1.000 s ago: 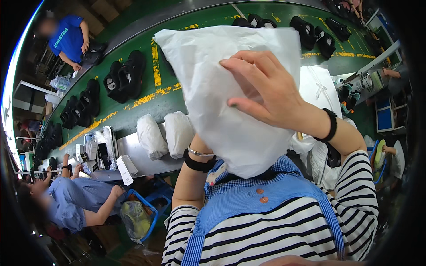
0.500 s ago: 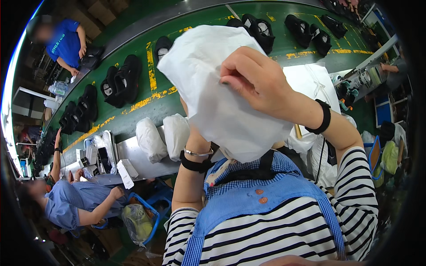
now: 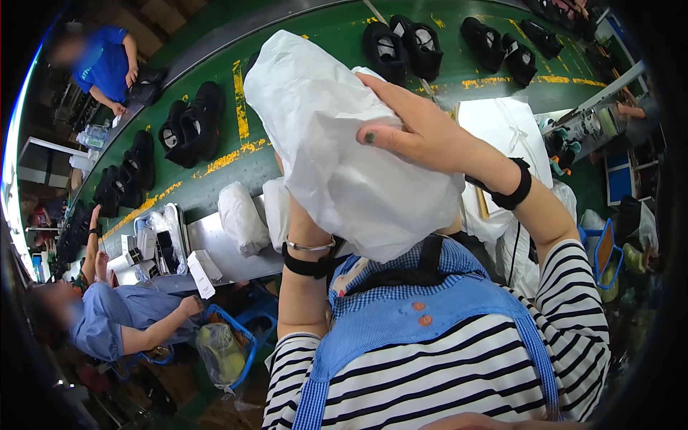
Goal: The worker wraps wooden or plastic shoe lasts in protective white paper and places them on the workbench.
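White paper-wrapped bundle (image 3: 344, 158) held up at the centre of the frame, slanting from its rounded upper-left end to its lower edge in front of the blue apron (image 3: 401, 315). The right hand (image 3: 426, 129), entering from the right, has hold of the bundle in a partly open grip: the thumb lies on the near face, the fingers along the upper-right edge. The left forearm (image 3: 301, 226) rises from below and passes behind the bundle; the left hand is largely hidden there, so its grip cannot be told. Left of centre, two further white-wrapped bundles (image 3: 242, 218) sit side by side on a metal worktop (image 3: 206, 233), near a white box (image 3: 205, 272). Black shoes (image 3: 190, 129) line the green surface (image 3: 222, 68) across the upper frame. White paper sheets (image 3: 505, 129) lie right of centre, beyond the right wrist.
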`<state>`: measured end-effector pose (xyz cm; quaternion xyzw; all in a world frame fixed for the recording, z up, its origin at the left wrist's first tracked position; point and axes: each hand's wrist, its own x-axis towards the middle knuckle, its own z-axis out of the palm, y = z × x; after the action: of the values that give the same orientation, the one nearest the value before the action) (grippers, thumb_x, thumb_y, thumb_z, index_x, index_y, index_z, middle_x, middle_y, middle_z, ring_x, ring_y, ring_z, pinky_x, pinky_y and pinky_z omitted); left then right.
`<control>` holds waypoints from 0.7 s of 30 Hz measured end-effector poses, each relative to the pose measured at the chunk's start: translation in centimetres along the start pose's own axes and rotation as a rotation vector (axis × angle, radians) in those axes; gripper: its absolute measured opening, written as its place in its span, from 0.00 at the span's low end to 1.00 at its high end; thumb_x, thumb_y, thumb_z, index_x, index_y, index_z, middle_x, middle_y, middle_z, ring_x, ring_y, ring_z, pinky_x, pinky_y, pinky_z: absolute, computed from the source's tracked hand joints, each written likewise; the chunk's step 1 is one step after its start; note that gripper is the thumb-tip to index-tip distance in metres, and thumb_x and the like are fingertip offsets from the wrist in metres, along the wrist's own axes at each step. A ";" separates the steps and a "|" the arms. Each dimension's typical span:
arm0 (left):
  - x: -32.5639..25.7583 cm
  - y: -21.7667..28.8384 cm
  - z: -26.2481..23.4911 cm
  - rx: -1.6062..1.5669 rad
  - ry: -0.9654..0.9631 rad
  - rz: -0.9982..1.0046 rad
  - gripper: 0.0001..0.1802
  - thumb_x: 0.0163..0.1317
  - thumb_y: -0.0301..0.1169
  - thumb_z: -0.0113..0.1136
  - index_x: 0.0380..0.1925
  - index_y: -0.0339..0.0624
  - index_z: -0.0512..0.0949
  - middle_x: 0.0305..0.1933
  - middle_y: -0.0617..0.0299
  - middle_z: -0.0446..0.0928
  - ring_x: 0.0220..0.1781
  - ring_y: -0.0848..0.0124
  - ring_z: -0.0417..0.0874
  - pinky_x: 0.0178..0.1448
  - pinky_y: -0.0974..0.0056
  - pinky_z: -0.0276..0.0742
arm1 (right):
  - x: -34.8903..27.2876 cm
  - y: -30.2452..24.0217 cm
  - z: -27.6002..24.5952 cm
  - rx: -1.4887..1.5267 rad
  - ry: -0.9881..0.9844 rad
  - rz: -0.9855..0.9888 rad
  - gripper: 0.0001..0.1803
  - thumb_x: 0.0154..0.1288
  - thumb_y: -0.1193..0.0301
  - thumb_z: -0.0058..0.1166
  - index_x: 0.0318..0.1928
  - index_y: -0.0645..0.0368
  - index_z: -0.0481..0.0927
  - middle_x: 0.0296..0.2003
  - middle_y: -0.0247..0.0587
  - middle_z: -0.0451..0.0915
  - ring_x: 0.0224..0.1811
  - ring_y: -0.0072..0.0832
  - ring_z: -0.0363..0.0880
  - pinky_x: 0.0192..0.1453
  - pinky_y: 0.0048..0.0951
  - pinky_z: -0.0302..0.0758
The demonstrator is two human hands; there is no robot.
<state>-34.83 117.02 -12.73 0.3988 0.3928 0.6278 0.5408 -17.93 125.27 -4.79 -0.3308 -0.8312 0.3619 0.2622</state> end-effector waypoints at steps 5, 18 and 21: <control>-0.3 2.5 -0.6 -0.530 -0.067 -0.293 0.34 0.68 0.39 0.47 0.67 0.45 0.45 0.64 0.51 0.61 0.62 0.63 0.68 0.61 0.59 0.71 | -1.3 0.7 -0.9 0.137 -0.225 0.178 0.54 0.47 0.47 0.62 0.68 0.62 0.51 0.59 0.57 0.67 0.62 0.43 0.66 0.64 0.32 0.62; 2.0 5.7 -0.1 0.181 0.031 0.147 0.22 0.66 0.30 0.49 0.58 0.34 0.63 0.51 0.54 0.72 0.51 0.67 0.75 0.54 0.64 0.74 | -3.3 1.6 -0.9 0.556 -0.189 0.247 0.59 0.43 0.58 0.66 0.71 0.55 0.43 0.65 0.50 0.60 0.66 0.38 0.59 0.67 0.33 0.57; 6.1 8.4 -1.5 0.229 0.059 0.204 0.20 0.65 0.28 0.49 0.56 0.32 0.66 0.48 0.54 0.75 0.49 0.68 0.76 0.52 0.66 0.75 | -3.3 0.8 -1.3 0.565 -0.107 0.282 0.59 0.43 0.61 0.66 0.71 0.57 0.42 0.65 0.50 0.59 0.66 0.37 0.59 0.67 0.33 0.58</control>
<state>-39.85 122.07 -5.09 0.4770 0.4349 0.6421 0.4136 -14.61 123.80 -5.27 -0.3373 -0.6563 0.6280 0.2471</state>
